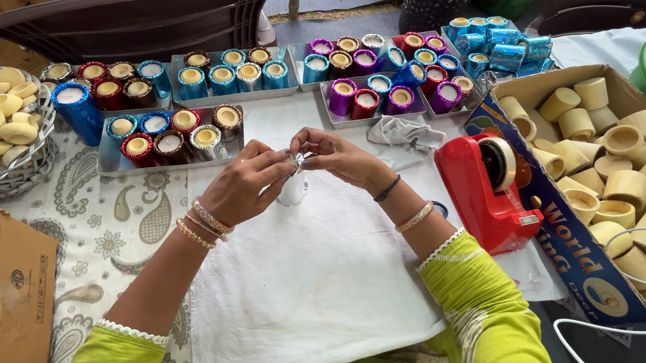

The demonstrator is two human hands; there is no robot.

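Both hands meet over the white cloth [310, 287]. The left hand [245, 184] and the right hand [338, 157] pinch a small silver-wrapped cup [293, 184] between their fingertips; the cup sits directly below the thumbs, partly hidden. Both hands are closed on it, fingers almost touching.

Possible faults, as judged from this position:

- Foil tear. The grip is at the cup's upper rim. Excess pinch pressure there could crease or split the thin wrap.
- Drop. The cup hangs between fingertips only. A slip would send it onto the cloth, and it could roll toward the person.
- Collision. The tray of finished foil cups [168, 138] lies just beyond the left hand. A wide move of that hand could knock over the upright cups.
- Snag. The red tape dispenser [490, 194] stands near the right forearm. The bangles or the sleeve could catch on it.
- The box of plain cups [626, 186] lies farther right, well apart.
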